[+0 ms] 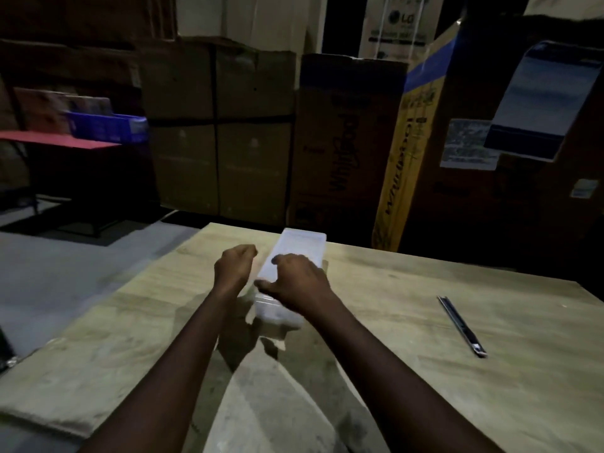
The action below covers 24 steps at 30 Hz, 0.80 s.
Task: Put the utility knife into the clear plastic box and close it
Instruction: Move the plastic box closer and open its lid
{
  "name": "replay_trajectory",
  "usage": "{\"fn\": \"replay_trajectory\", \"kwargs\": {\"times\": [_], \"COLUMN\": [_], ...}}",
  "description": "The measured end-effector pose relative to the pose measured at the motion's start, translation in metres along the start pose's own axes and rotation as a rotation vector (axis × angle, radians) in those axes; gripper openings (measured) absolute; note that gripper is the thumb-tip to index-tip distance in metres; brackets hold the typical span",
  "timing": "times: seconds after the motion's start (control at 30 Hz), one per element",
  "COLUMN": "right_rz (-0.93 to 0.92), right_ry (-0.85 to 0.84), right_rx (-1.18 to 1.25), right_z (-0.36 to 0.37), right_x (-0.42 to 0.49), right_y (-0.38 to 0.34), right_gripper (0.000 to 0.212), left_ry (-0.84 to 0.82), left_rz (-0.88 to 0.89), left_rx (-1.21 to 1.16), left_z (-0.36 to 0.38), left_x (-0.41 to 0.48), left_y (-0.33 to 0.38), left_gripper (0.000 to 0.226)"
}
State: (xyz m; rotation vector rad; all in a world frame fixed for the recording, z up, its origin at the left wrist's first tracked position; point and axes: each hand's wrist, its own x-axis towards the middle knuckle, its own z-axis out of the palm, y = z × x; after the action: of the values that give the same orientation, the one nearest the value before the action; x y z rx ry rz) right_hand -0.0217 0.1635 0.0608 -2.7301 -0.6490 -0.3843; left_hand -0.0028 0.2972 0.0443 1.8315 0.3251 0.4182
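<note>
The clear plastic box (287, 273) lies lengthwise on the wooden counter (408, 371), its lid seemingly down. The right hand (300, 286) rests on top of it, fingers spread over the lid and thumb at the near left edge, so this grip lies on the box without closing round it. The left hand (236, 259) hovers just beside the box's left wall, fingers loosely curled and holding nothing. The utility knife (461, 325) lies well apart to the right, flat on the counter, slim and dark. It probably handles as light, stiff and narrow; taking it by the middle of the handle, away from the blade end, looks safest. The box looks thin, light and liable to slide, so it wants steadying. On the cartons behind, "LG" (401, 18) is readable, and what seems to be "Whirlpool" (345, 152) runs vertically
</note>
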Motion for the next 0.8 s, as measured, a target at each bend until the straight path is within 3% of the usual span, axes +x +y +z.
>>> {"fn": "replay_trajectory", "kwargs": {"times": [0.13,0.3,0.47,0.57,0.63,0.73,0.8], "right_rz": [-0.056,-0.148,-0.312,-0.321,-0.284,-0.239,-0.173], "right_ry": [0.009,0.083,0.136,0.209,0.290,0.393,0.523], "right_rx": [-0.127,-0.241,-0.343,-0.294,-0.210,-0.070,0.016], "right_z": [0.016,0.028,0.033,0.028,0.021,0.013,0.005], "right_x": [-0.006,-0.004,-0.002,0.000,0.001,0.002,0.000], "right_y": [-0.027,-0.030,-0.023,-0.019,-0.016,-0.008,-0.001], "right_gripper": [0.054,0.027,0.022,0.024,0.028,0.033,0.035], "left_ry": [-0.163,-0.148,-0.153,-0.195,-0.274,-0.188,-0.143], "left_rz": [-0.267,-0.346,-0.354,-0.359,-0.328,-0.100,-0.092], "left_rx": [-0.399,-0.558,-0.692,-0.636,-0.514,-0.195,-0.147], "left_z": [0.002,0.011,0.010,0.013,0.012,0.017,0.023], "left_x": [0.001,0.005,-0.008,-0.011,-0.023,-0.023,-0.017], "left_y": [-0.014,-0.027,-0.027,-0.035,-0.031,-0.037,-0.042], "left_gripper": [0.045,0.043,0.045,0.045,0.031,0.039,0.038]}}
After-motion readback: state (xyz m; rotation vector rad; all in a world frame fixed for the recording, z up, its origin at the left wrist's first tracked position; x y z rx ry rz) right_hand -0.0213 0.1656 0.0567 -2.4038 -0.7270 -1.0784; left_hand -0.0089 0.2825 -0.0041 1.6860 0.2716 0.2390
